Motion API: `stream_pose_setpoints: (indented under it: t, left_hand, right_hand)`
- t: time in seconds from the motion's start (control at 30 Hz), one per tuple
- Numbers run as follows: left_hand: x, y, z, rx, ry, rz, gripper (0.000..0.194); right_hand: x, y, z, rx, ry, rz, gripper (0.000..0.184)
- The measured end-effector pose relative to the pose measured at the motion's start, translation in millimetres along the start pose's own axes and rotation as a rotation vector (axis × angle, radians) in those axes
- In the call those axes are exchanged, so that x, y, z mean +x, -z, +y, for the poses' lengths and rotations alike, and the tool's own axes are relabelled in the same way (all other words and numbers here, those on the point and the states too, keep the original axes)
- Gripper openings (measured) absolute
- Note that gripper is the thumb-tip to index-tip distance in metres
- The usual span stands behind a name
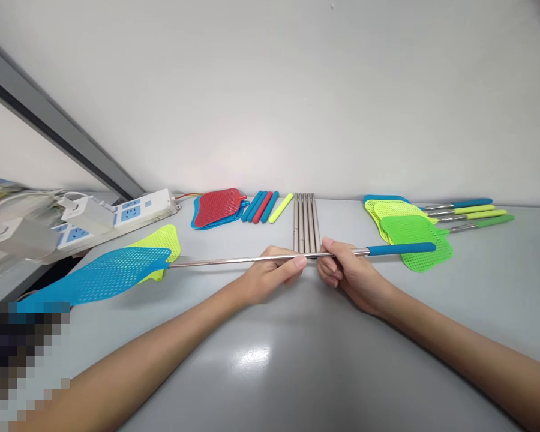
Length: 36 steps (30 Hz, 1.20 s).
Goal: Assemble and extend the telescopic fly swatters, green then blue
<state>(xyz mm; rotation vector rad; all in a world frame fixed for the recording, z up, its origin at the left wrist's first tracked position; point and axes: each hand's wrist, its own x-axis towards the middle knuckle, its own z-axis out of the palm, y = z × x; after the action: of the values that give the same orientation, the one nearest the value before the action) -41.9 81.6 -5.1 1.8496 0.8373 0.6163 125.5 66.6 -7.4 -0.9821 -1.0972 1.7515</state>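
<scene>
A blue fly swatter [211, 262] with an extended metal telescopic rod is held level across the view. Its mesh head points left and its blue grip lies to the right. My left hand [274, 273] is closed around the middle of the rod, thumb along it. Close beside it, my right hand [348, 270] pinches the rod just left of the grip. Right behind my hands lie several metal rods [305, 222] side by side. A yellow-green mesh head [168, 240] is partly covered by the blue one.
Several coloured grip sleeves [264, 207] lie at the back, beside red [218, 206] and blue mesh heads. At right is a pile of swatters with a green one [416, 240] on top. A power strip [139, 210] with plugged-in adapters stands at left, near the wall.
</scene>
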Motion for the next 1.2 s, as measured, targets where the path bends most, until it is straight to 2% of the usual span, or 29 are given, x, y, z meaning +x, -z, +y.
stream_pose_setpoints:
  t: [0.2,0.33,0.57,0.7,0.83,1.07,1.2]
  left_hand:
    - [2,-1.8,6,0.061,-0.049,-0.059,0.044]
    - [3,-2.3,6,0.025,-0.062,-0.059,0.042]
    - [0,-1.2,3,0.068,0.058,-0.041,0.044]
    - [2,-1.5,4,-0.02,0.087,-0.021,0.044]
    - [6,0.5,3,-0.165,0.12,-0.004,0.042]
    - [12,6.8,-2,-0.384,0.14,-0.076,0.043]
    - [12,6.3,-2,-0.45,0.178,-0.059,0.041]
  right_hand:
    - [-1,1,5,-0.184,0.05,-0.1,0.044]
    - [0,3,7,-0.185,0.045,-0.106,0.043]
    - [0,3,8,-0.244,0.068,-0.118,0.042]
    - [1,3,7,-0.262,0.08,-0.117,0.042]
    - [2,3,6,-0.195,0.033,-0.12,0.042]
    - [4,4,3,-0.047,-0.045,-0.118,0.042]
    - [5,4,0,-0.022,-0.051,-0.108,0.041]
